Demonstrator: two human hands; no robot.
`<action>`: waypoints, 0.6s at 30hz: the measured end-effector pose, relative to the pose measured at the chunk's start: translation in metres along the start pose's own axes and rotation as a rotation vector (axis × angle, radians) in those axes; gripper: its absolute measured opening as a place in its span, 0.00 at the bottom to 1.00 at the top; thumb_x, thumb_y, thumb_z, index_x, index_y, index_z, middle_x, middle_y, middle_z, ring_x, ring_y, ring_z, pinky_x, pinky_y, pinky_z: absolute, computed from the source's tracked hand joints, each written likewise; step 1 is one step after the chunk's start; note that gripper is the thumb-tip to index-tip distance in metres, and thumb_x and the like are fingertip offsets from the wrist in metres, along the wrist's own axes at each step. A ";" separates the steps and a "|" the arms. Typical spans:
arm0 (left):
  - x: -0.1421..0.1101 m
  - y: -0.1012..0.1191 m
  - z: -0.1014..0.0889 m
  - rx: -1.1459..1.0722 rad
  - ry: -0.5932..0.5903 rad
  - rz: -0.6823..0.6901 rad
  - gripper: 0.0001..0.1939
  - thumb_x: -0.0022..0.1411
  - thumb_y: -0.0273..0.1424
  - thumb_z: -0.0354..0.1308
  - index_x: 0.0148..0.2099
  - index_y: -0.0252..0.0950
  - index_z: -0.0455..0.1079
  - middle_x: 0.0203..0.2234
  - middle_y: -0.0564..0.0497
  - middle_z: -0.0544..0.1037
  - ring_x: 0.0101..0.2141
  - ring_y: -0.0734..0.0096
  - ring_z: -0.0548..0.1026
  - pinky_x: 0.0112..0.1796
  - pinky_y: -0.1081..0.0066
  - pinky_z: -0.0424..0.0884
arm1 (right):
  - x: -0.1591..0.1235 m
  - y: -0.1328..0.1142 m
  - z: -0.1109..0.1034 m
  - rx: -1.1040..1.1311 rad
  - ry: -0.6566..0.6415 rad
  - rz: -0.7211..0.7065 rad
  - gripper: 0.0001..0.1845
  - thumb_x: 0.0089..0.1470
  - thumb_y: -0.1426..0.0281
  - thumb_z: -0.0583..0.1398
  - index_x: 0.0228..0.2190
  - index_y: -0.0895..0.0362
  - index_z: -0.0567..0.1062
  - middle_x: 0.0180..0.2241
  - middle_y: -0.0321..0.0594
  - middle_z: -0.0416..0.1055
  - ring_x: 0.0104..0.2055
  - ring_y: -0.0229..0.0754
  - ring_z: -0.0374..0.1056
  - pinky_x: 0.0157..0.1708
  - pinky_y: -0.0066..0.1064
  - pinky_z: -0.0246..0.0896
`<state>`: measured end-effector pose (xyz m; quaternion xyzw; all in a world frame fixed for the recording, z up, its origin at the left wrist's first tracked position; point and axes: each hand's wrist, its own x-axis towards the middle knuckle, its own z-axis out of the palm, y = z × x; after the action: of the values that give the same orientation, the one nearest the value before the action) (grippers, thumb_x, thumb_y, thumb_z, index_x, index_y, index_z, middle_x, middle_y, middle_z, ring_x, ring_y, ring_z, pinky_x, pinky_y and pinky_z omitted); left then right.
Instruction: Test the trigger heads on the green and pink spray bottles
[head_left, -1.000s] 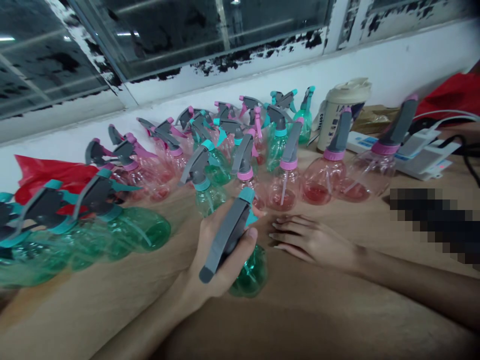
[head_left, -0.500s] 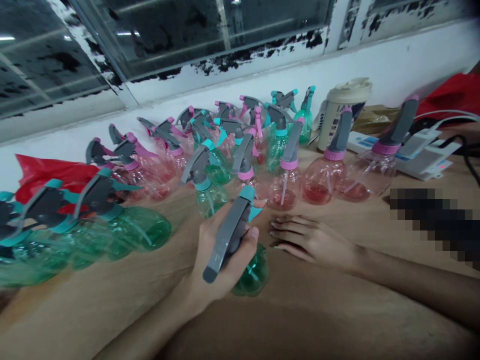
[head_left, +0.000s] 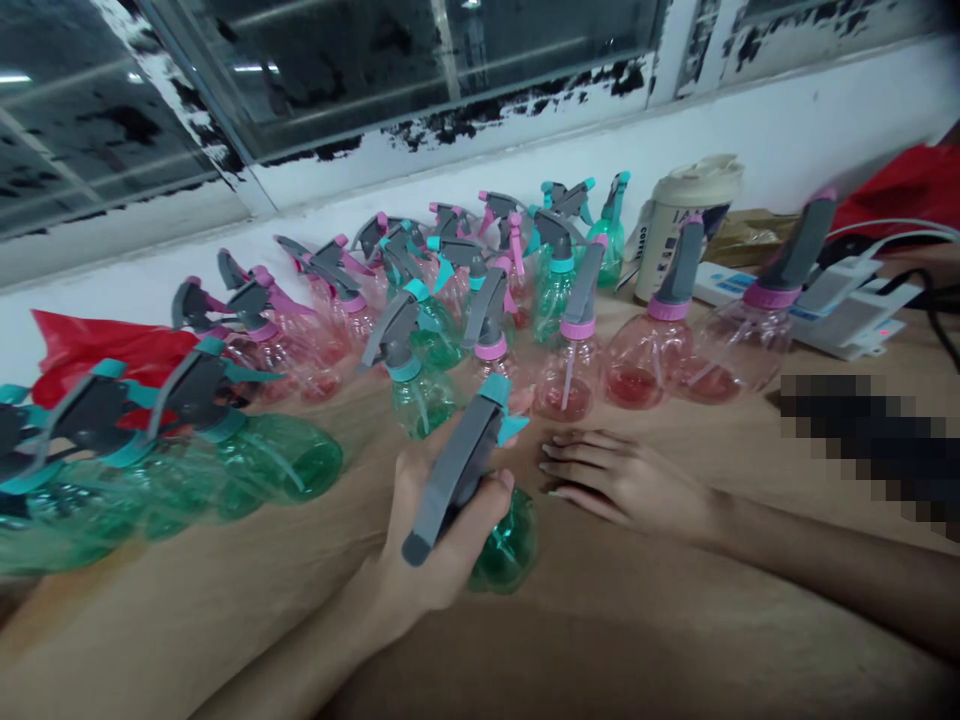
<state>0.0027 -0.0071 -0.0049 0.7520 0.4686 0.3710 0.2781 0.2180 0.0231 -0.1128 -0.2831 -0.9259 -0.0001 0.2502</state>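
My left hand (head_left: pixel 427 530) grips a green spray bottle (head_left: pixel 504 545) around its neck, just under the grey trigger head (head_left: pixel 454 470) with a teal nozzle. The bottle stands on the brown table (head_left: pixel 660 630), tilted a little. My right hand (head_left: pixel 622 480) lies flat on the table just right of the bottle, fingers spread, holding nothing. Several pink spray bottles (head_left: pixel 637 360) and green spray bottles (head_left: pixel 416 385) stand in rows behind both hands.
More green bottles (head_left: pixel 247 455) crowd the left side beside a red bag (head_left: pixel 90 345). A lidded cream cup (head_left: pixel 679 225) and a white device with cables (head_left: pixel 847 305) sit at the back right. A white wall and windows run behind.
My left hand has shifted its grip slightly on the spray bottle's neck, and the head tipped a little. My right hand has stayed flat on the table.
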 end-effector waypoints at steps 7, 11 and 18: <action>0.004 0.000 -0.005 0.061 -0.021 0.072 0.03 0.55 0.28 0.50 0.32 0.43 0.63 0.22 0.55 0.69 0.23 0.69 0.69 0.24 0.68 0.65 | 0.002 -0.002 -0.003 -0.001 0.006 0.000 0.14 0.61 0.68 0.52 0.44 0.58 0.73 0.47 0.41 0.73 0.53 0.45 0.65 0.53 0.43 0.61; 0.006 0.002 -0.007 0.073 -0.054 0.068 0.05 0.53 0.29 0.50 0.33 0.43 0.64 0.17 0.57 0.65 0.18 0.70 0.64 0.20 0.68 0.63 | 0.002 -0.002 -0.002 0.001 0.016 -0.002 0.14 0.61 0.68 0.53 0.45 0.58 0.72 0.47 0.42 0.73 0.53 0.44 0.65 0.53 0.43 0.61; 0.002 -0.003 -0.008 0.063 -0.081 0.015 0.06 0.57 0.33 0.52 0.35 0.42 0.70 0.24 0.54 0.74 0.22 0.67 0.72 0.27 0.66 0.72 | 0.001 -0.002 -0.002 -0.013 -0.002 0.001 0.15 0.61 0.68 0.52 0.45 0.59 0.72 0.48 0.42 0.73 0.53 0.45 0.64 0.54 0.42 0.61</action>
<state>-0.0050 -0.0036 -0.0018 0.7784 0.4626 0.3274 0.2701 0.2171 0.0220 -0.1103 -0.2849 -0.9260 -0.0056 0.2475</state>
